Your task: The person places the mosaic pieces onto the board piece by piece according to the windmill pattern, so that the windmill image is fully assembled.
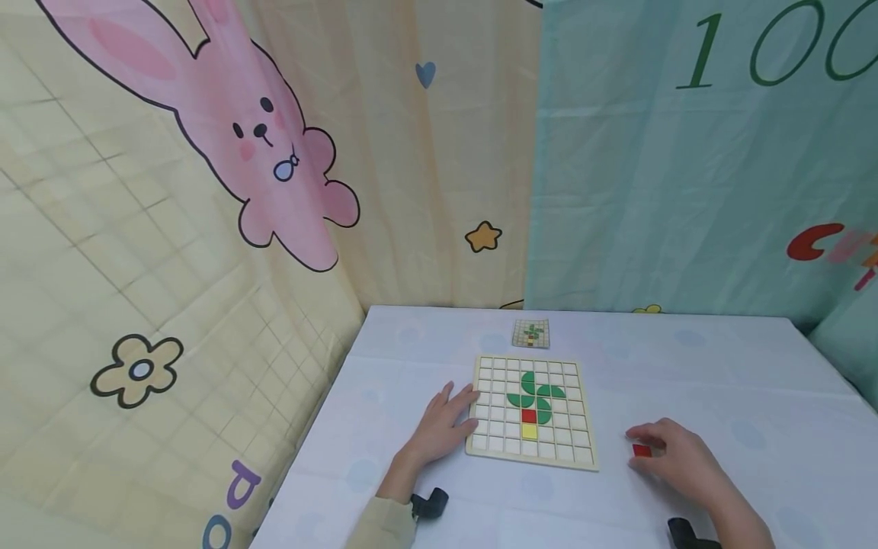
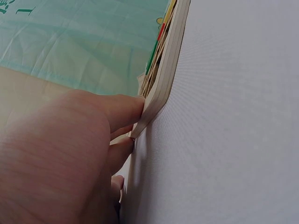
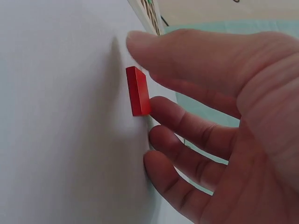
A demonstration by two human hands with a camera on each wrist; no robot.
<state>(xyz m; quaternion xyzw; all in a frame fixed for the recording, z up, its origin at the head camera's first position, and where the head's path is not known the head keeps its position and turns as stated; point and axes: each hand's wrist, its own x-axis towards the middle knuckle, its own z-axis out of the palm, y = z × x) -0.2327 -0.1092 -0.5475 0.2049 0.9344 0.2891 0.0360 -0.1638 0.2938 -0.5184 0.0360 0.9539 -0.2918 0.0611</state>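
Observation:
A square white-celled grid board point(image 1: 494, 450) lies on the table, with green rounded pieces point(image 1: 543, 412), a red square tile point(image 1: 528, 416) and a yellow square tile point(image 1: 529, 431) in its cells. My left hand point(image 1: 439, 427) rests at the board's left edge, fingers spread; in the left wrist view the thumb point(image 2: 124, 109) touches the board's side point(image 2: 170, 70). To the right of the board, my right hand point(image 1: 675, 457) surrounds a loose red tile point(image 1: 642, 451) with loosely bent fingers. In the right wrist view, this tile point(image 3: 138, 92) sits between thumb and fingertips, low by the tabletop.
A small pattern card point(image 1: 531, 334) showing a similar grid design lies behind the board. The white-clothed table point(image 1: 411, 335) meets patterned curtains point(image 1: 439, 191) at its back and left. Dark wrist-worn devices point(image 1: 430, 503) sit at both wrists.

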